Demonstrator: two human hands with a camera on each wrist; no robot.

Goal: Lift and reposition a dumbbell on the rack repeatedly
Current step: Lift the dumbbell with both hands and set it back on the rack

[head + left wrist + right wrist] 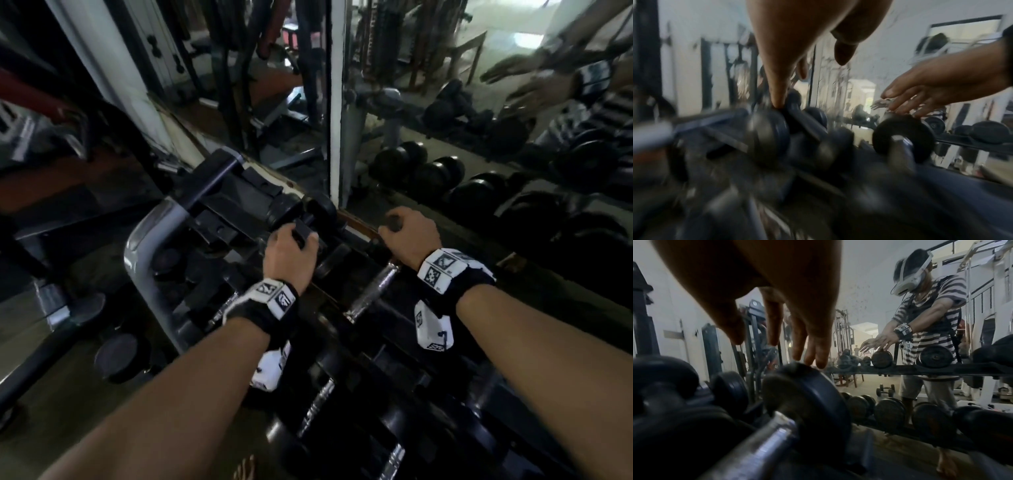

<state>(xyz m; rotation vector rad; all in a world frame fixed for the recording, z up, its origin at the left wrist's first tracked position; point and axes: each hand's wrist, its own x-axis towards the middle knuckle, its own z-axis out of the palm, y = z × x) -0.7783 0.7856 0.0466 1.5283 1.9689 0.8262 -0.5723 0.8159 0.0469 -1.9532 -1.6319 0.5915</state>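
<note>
A dumbbell (pixel 373 291) with a chrome handle and black discs lies on the top tier of the rack (pixel 144 240). My right hand (pixel 400 226) rests on its far disc (pixel 807 394), and the right wrist view shows the straight fingers (pixel 816 356) touching the disc's top edge. The same disc (pixel 904 138) appears under those fingers in the left wrist view. My left hand (pixel 301 240) reaches onto a small black dumbbell (pixel 284 212) further left. In the blurred left wrist view, one straight finger (pixel 778 97) touches that dumbbell (pixel 768 131) and the thumb hangs apart.
A mirror (pixel 479 137) stands right behind the rack and reflects my arms and rows of dumbbells. More dumbbells (pixel 318 404) fill the lower tiers near me. Black machine parts (pixel 239 192) crowd the rack's left end.
</note>
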